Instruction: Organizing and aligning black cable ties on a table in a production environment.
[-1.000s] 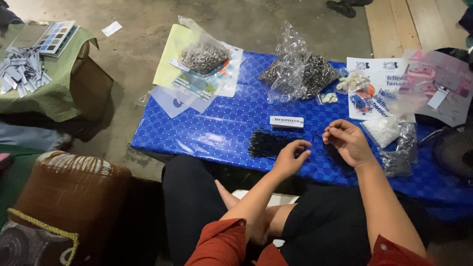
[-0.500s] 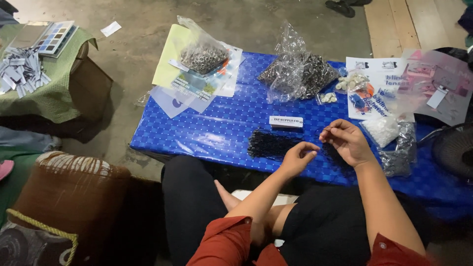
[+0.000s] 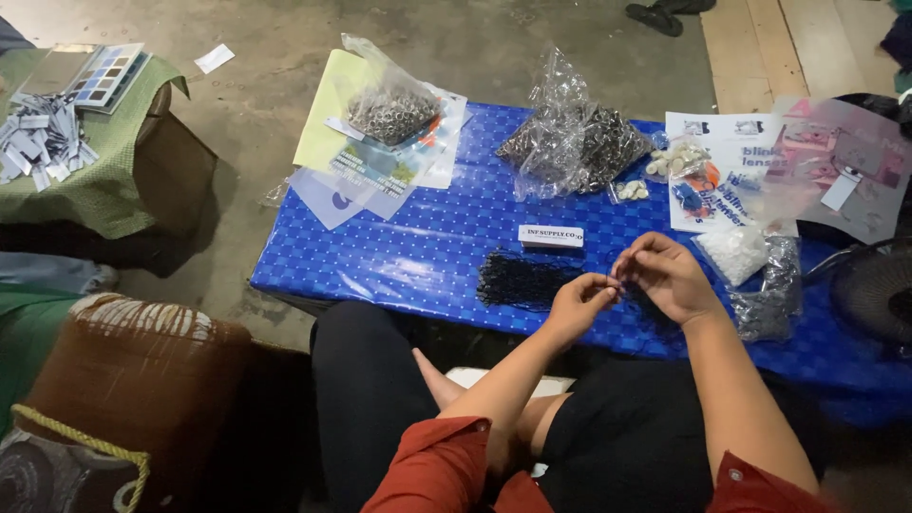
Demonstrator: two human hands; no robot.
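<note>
I am seeing the left hand [image 3: 578, 304] and right hand [image 3: 670, 275] pinching together around something too small to identify, while the bundle of black cords [image 3: 521, 281] is lying crosswise on the blue table [image 3: 380, 256], just left of the nearer left hand.

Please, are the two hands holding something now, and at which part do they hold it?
The left hand and right hand meet fingertip to fingertip above the blue table, pinching something very small. What it is, and where gripped, cannot be told.

A small white label box [image 3: 551, 236] lies mid-table; clear plastic bags [image 3: 570, 142] sit behind it.
</note>
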